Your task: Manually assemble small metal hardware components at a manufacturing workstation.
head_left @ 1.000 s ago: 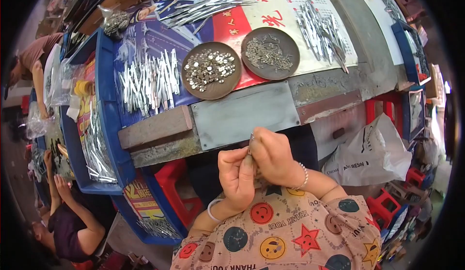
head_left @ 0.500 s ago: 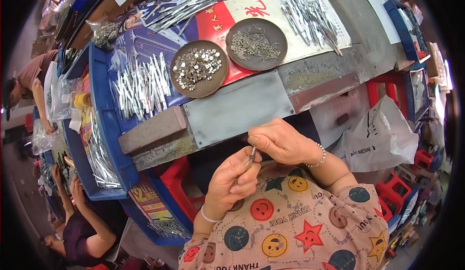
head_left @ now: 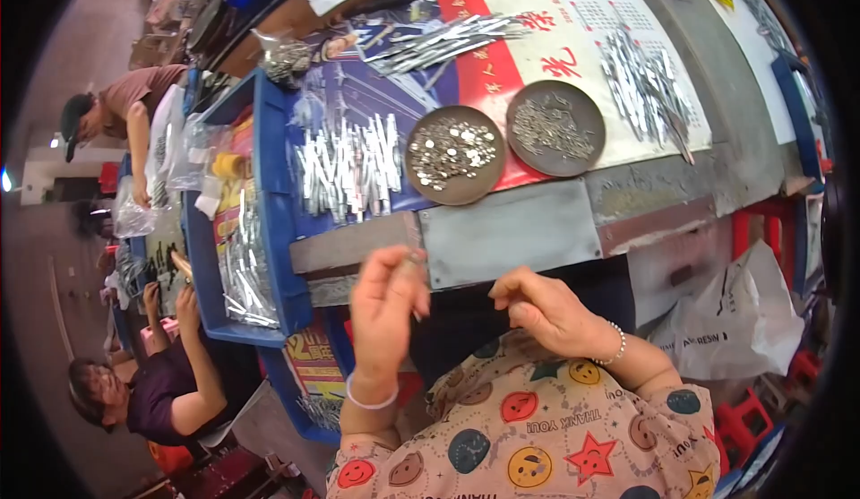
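Observation:
My left hand is raised in front of the bench's left part, its fingers bent together and somewhat blurred. A tiny greyish thing shows at its fingertips, too small to name. Apart from it, my right hand hovers below the metal plate on the bench edge, fingers curled in; whatever it may hold is hidden. Beyond the plate stand a round brown dish of small shiny discs and another brown dish of short metal pins. Slim silvery metal pieces lie in a pile behind my left hand.
More slim metal pieces lie in a heap farther back and a pile at the right. A blue crate borders the bench's left side. A white plastic bag hangs at the right. Two people work on the left.
My hands, earlier together at a thin metal piece, have parted. The left has moved up and away to the left; the right stays low with its fingers curled. The view has shifted, too.

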The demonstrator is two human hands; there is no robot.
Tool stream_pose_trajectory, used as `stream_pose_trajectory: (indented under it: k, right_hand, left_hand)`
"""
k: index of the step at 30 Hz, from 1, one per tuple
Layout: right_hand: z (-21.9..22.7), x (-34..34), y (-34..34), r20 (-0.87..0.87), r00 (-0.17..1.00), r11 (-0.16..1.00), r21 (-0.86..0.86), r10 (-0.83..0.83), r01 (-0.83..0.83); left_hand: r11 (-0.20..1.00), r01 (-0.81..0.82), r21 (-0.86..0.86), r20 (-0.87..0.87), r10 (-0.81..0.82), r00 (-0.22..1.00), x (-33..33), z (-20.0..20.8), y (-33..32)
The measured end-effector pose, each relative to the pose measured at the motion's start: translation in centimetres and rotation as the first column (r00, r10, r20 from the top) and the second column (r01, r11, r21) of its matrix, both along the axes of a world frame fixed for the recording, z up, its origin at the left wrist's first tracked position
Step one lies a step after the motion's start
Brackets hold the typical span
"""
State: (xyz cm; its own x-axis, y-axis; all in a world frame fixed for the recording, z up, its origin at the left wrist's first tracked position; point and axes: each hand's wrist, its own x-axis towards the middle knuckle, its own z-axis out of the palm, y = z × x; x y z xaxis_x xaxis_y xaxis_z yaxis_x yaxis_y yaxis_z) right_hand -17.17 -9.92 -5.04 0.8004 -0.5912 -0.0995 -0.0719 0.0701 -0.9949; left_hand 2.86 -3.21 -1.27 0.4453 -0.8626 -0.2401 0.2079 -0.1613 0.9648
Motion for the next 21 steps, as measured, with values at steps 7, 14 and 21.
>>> stream_pose_trajectory:
  k: [7,14,21]
  right_hand:
    - [-0.7,1.3,0.9,0.021,0.988,0.987,-0.063,0.150,-0.148]
    - [-0.6,1.6,0.7,0.026,0.970,0.968,-0.077,0.243,-0.240]
    - [-1.0,3.3,1.0,0.416,0.909,0.949,0.269,0.042,-0.167]
  left_hand:
    - [0.985,-0.124,-0.123,0.872,0.167,0.461,11.0,-1.4,-5.1]
    - [0.991,-0.126,0.042,0.994,-0.029,0.104,12.0,-2.6,-8.1]
    - [0.919,0.363,-0.154,0.962,0.056,0.267,-2.0,0.2,-2.5]
